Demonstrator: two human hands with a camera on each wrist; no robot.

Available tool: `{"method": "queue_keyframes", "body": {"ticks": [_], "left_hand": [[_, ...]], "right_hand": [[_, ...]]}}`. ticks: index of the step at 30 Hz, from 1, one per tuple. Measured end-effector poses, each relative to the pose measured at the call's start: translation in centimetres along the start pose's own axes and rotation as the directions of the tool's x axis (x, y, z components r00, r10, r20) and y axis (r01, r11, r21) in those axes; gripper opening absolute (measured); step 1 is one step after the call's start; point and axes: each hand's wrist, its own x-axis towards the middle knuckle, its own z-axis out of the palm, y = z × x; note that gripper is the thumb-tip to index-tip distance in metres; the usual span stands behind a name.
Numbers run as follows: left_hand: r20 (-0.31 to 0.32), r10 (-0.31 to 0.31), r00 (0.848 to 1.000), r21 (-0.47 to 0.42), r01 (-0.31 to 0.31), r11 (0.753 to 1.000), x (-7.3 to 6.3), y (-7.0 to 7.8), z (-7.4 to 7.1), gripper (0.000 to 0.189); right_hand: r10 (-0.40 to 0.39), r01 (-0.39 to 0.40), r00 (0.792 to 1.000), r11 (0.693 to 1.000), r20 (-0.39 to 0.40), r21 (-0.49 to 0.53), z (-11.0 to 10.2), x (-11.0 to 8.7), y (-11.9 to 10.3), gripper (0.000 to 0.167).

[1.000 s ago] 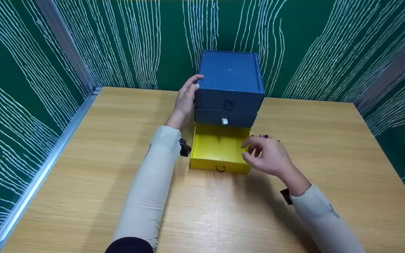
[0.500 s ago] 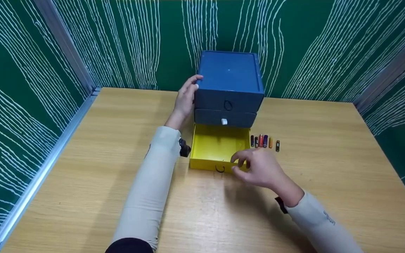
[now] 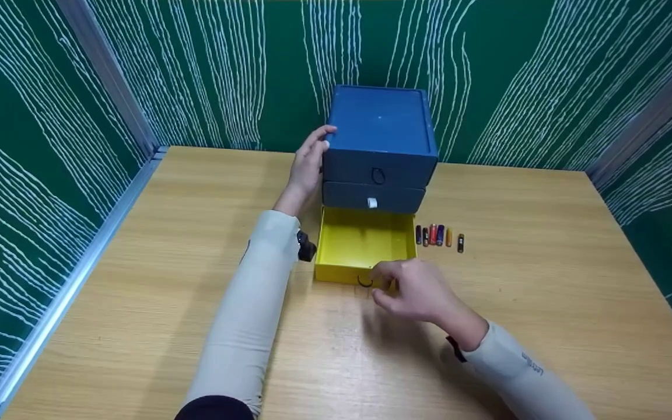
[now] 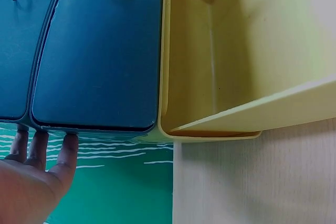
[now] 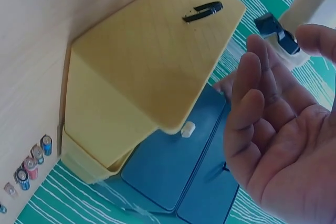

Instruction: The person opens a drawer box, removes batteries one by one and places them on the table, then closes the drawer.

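A blue drawer unit (image 3: pixel 380 119) stands at the back of the table, its two blue drawers pushed in. The yellow drawer (image 3: pixel 362 240) at the bottom is pulled out, with bare floor inside. My left hand (image 3: pixel 307 166) rests against the unit's left side; in the left wrist view its fingertips touch the blue wall. Just in front of the yellow drawer's right front corner hovers my right hand (image 3: pixel 415 291), fingers loosely bent and holding nothing. Its fingertips are near the black loop pull (image 5: pixel 205 11) on the yellow front, apart from it in the right wrist view.
Several batteries (image 3: pixel 433 234) stand or lie in a row right of the yellow drawer, one a little apart. A white tab (image 3: pixel 372 203) sticks out of the lower blue drawer. Green walls with white lines enclose the wooden table (image 3: pixel 546 262).
My right hand has moved left and toward me, from above the drawer's right side to its front, uncovering the batteries. The left hand and the drawers have stayed put.
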Motion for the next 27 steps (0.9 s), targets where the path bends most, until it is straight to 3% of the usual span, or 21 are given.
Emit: {"method": "queue_keyframes", "body": {"ticks": [8,15,21,27], "left_hand": [[0.008,0.001,1.000,0.009,-0.001,1.000,0.0,-0.1,-0.1,0.037],[0.006,0.015,1.000,0.017,-0.015,1.000,0.0,-0.1,-0.1,0.038],[0.004,0.028,1.000,0.029,-0.029,0.999,0.0,-0.2,-0.1,0.038],[0.012,0.044,0.999,0.019,-0.045,0.999,0.0,-0.2,-0.2,0.039]], "right_hand": [[0.024,-0.023,0.999,0.999,0.040,-0.027,0.9,0.4,-0.1,0.018],[0.061,-0.052,0.996,0.992,0.070,-0.117,2.0,0.7,0.1,0.019],[0.114,-0.097,0.984,0.988,0.139,-0.123,2.9,0.9,0.1,0.019],[0.087,-0.077,0.992,0.991,0.088,-0.113,3.5,1.0,-0.1,0.012]]}}
